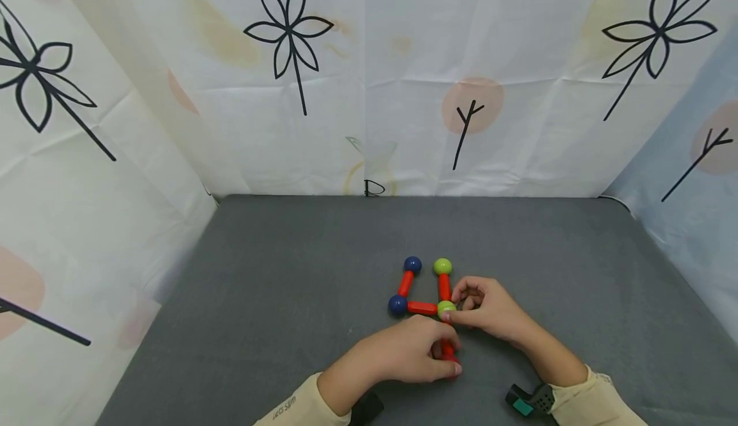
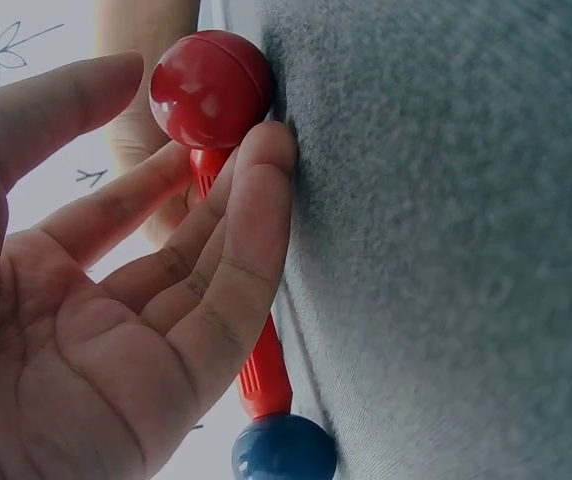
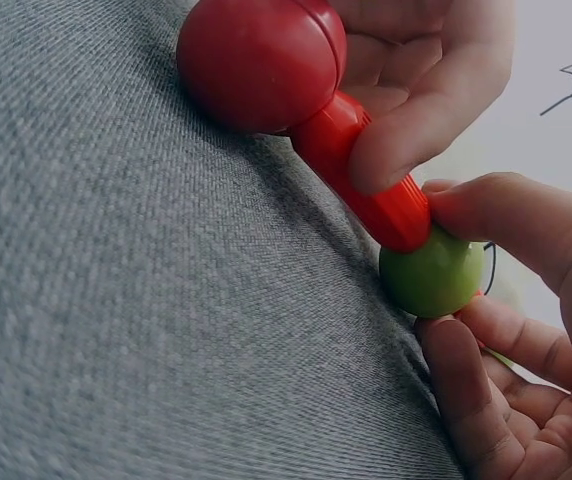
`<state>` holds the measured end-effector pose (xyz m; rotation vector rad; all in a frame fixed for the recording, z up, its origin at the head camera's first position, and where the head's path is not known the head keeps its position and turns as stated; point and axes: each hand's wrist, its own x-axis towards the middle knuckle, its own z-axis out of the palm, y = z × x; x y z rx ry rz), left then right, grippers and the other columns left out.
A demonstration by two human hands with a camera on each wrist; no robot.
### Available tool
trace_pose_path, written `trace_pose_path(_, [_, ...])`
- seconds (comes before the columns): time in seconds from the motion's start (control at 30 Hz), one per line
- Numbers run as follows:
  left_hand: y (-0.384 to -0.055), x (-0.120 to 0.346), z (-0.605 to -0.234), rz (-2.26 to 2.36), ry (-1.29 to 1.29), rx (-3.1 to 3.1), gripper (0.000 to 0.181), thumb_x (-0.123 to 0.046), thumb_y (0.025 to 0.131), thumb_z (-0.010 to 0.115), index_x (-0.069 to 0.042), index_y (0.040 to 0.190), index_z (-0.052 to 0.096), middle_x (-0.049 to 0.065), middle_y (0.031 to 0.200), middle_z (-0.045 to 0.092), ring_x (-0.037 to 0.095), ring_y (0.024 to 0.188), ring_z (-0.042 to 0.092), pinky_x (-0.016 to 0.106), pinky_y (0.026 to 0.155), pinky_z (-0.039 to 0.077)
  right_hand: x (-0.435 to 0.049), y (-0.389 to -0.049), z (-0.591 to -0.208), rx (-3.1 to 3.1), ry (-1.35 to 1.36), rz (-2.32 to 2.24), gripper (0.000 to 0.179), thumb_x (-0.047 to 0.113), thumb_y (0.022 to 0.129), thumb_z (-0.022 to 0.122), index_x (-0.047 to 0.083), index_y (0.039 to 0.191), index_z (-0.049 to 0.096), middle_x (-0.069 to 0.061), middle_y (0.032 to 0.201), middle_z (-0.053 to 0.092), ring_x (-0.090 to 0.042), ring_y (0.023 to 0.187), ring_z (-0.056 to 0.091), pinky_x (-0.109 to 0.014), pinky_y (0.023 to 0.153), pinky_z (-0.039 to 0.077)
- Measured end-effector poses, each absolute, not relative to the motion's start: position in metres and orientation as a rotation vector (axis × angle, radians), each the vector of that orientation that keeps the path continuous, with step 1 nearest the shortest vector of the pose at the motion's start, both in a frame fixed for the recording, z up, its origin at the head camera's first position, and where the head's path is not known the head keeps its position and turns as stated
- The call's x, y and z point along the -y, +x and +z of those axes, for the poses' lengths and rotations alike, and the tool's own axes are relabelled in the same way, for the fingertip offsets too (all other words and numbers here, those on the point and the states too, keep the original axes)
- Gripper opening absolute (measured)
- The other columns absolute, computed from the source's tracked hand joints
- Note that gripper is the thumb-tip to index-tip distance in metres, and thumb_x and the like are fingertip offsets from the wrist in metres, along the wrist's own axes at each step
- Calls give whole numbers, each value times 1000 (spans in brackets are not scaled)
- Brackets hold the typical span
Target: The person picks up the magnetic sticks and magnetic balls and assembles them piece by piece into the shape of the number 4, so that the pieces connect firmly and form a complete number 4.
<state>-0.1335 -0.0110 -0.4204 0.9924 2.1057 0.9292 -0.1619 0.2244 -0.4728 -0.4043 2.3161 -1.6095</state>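
Note:
Red rods and coloured balls are joined in a frame on the grey table. My right hand [image 1: 490,311] pinches a green ball [image 3: 431,272] between thumb and fingers at the frame's right corner. A red rod [image 3: 366,185] runs from that ball toward me and ends in a red ball [image 2: 211,90]. My left hand [image 1: 403,352] is at this rod, fingers touching it and the thumb lifted just off the red ball. Another red rod [image 1: 423,308] leads left to a blue ball [image 1: 398,305].
From the blue corner, a red rod [image 1: 406,283] reaches a second blue ball [image 1: 412,264]. Behind the pinched ball, another red rod [image 1: 444,287] carries a second green ball [image 1: 442,266]. The grey tabletop [image 1: 277,272] ends at patterned white cloth walls [image 1: 403,61].

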Motion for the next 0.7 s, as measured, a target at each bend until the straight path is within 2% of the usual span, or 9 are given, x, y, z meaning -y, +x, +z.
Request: trace_pose_path(0.7, [-134, 12, -423, 919, 1005, -2109, 32, -22, 100, 76, -9, 129, 71, -13, 84, 62, -2, 68, 57, 17, 66, 51, -225, -162, -473, -2297, -437, -1629, 30, 12, 88, 87, -3, 102, 65, 2, 65, 60, -3, 55, 49, -24, 52, 42])
